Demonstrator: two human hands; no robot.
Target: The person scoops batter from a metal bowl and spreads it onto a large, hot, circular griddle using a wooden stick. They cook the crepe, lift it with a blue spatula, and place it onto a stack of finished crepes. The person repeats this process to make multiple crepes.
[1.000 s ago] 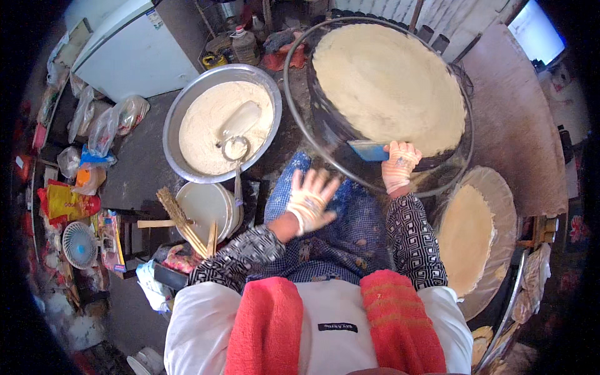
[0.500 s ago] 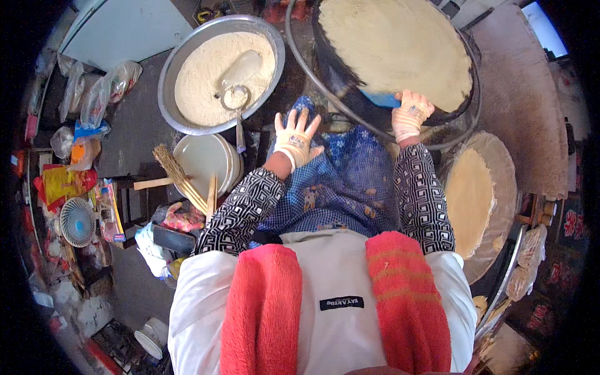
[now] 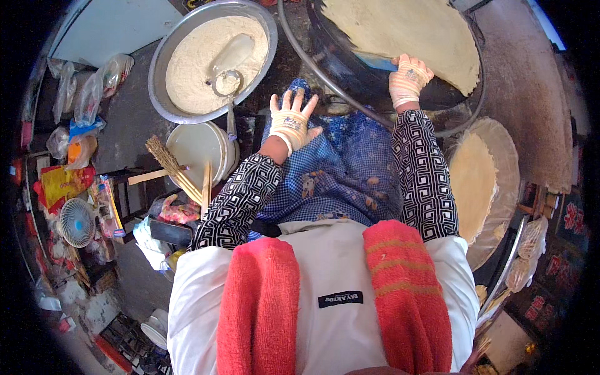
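My right hand [image 3: 409,81], in a striped fingerless glove, is closed around a blue scraper [image 3: 379,63] at the near rim of a large round black griddle [image 3: 334,44]. The scraper's blade lies against the edge of a thin pale sheet of batter or flatbread [image 3: 406,31] that covers the griddle; its far end is cut off by the frame. My gloved left hand [image 3: 292,125] rests palm down on my knee, on a blue patterned apron [image 3: 337,169]. Its fingers are spread and nothing is in them.
A metal basin [image 3: 156,69] of pale flour or batter at upper left holds a ladle [image 3: 227,84] and a translucent scoop [image 3: 233,53]. Below are a bucket [image 3: 232,147] and straw brush [image 3: 164,155]. A metal hoop [image 3: 300,53] rings the griddle; plastic-lined flatbreads [image 3: 470,187] lie right.
My right hand and the scraper have moved a little away from me along the griddle's rim. The whole view has shifted slightly. My left hand stays on the knee.
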